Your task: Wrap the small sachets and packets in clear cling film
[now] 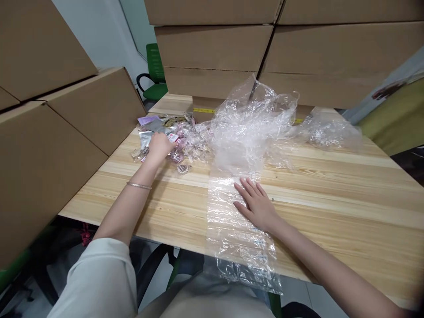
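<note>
My right hand [254,204] lies flat with fingers spread on a long strip of clear plastic film [228,221]. The film runs over the table's near edge towards my body. Beyond it, the same clear plastic rises in a crumpled heap [248,128]. My left hand [159,146] reaches into a pile of small packets at the left, its fingers curled down and mostly hidden. A white and red packet [172,138] shows right beside those fingers. Around it lie a purple packet [147,119], a silver pouch [155,126] and a small round clear-wrapped piece [183,168].
Large cardboard boxes [212,48] stand stacked behind the wooden table [331,198], and more boxes [89,110] line its left side. Another crumpled plastic bag [331,130] lies at the right back. A green chair [155,70] stands beyond the table.
</note>
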Motion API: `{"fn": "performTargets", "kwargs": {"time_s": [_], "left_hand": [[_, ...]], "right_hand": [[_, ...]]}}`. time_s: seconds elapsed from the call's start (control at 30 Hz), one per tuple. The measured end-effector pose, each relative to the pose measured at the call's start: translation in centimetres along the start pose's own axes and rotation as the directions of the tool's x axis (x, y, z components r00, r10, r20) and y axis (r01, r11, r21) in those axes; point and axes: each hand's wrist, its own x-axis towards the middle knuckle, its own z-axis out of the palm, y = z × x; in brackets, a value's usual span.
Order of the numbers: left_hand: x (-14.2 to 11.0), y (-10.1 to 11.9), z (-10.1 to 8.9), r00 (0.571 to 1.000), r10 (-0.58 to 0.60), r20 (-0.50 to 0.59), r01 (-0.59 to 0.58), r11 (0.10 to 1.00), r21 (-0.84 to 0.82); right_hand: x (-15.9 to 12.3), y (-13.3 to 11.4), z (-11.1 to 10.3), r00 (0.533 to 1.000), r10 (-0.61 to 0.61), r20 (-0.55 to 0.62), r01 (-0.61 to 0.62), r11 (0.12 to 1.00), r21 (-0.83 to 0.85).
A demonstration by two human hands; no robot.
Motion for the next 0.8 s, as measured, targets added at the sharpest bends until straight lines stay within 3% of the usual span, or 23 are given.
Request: {"fn": "performTargets", "kwargs": {"time_s": [0.1,0.2,0.43,0.53,0.67,0.73,0.8], "left_hand": [[2.8,0.7,1.8,0.995,-0.083,0.054,0.079,0.994,0.069],[4.2,1.5,2.7,0.990,-0.097,0.106,0.087,0.992,0.089],[3.8,2.4,1.6,0.980,-0.092,0.177,0.063,0.985,0.161],[1.1,2.7,-0.3,0.993,-0.084,0.081,0.067,0.980,0.185],[-4.8,4.2,-4.0,0.979,0.036,-0.198,0.007,0.978,0.208],[-8.5,5.8,-4.8,0.969,0.191,-0.159,-0.160,0.970,0.185],[-12.5,7.8,-4.2,0.922,0.387,0.029,-0.388,0.919,0.072]], "right_hand": [[0.0,-0.1,-0.2,1.000,-0.001,0.017,0.001,1.000,-0.002],[0.1,-0.1,-0.3,1.000,0.000,0.023,-0.001,1.000,0.002],[0.0,0.0,-0.2,1.000,0.002,0.019,-0.002,1.000,0.011],[0.0,0.1,-0.1,1.000,0.005,0.016,-0.006,1.000,0.022],[0.0,0.1,-0.2,0.999,0.010,0.030,-0.013,0.996,0.092],[0.1,0.2,-0.4,0.999,0.030,0.028,-0.034,0.986,0.163],[0.2,0.5,-0.5,0.996,0.088,0.015,-0.089,0.966,0.241]]}}
